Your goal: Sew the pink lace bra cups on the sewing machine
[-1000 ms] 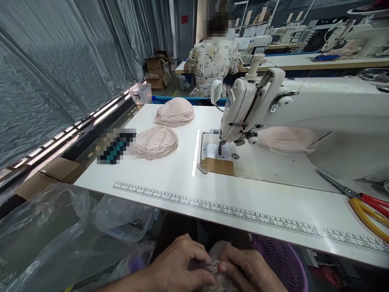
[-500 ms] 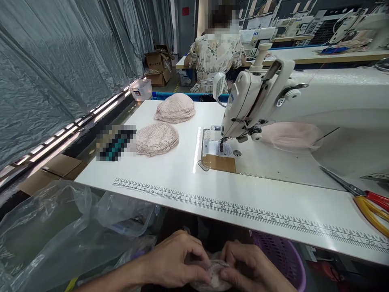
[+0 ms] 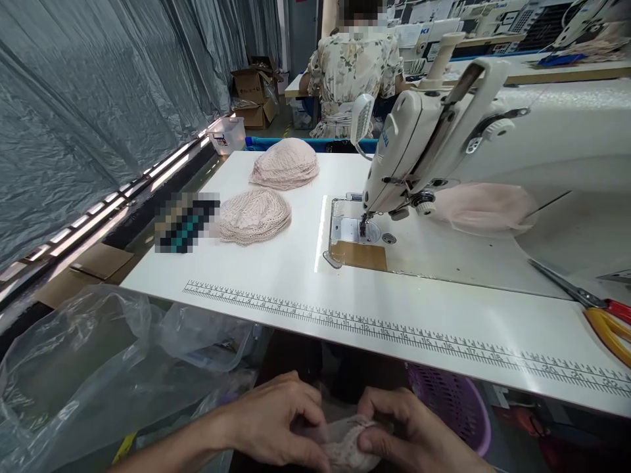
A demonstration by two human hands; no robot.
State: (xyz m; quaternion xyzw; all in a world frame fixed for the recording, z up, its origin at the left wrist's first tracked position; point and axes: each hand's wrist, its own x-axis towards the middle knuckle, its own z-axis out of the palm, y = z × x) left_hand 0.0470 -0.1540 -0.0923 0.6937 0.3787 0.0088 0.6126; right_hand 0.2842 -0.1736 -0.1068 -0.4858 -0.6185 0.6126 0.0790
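Observation:
Below the table's front edge, a piece of pale pink lace fabric (image 3: pixel 351 450) is bunched between my hands. My right hand (image 3: pixel 409 427) pinches its upper right edge between thumb and fingers. My left hand (image 3: pixel 279 417) has its thumb and fingers closed on the left side of the piece, where sheer cloth stretches between them. The lower part of the fabric runs out of the picture. On the white table (image 3: pixel 276 269) lie two stacks of similar pieces, a front lace stack (image 3: pixel 256 217) and a rear lace stack (image 3: pixel 284 164).
A white sewing machine (image 3: pixel 419 144) stands on the right, with sheer pink cloth (image 3: pixel 486 209) under its arm. Scissors (image 3: pixel 582 295) lie at the right. A purple basket (image 3: pixel 451 407) and clear plastic bags (image 3: pixel 73 355) are below the table. Ahead sits a person (image 3: pixel 357 72).
My left hand has shifted slightly left, and the gap between my hands has widened, showing more of the lace. The view has tilted a little downward, so the table appears higher.

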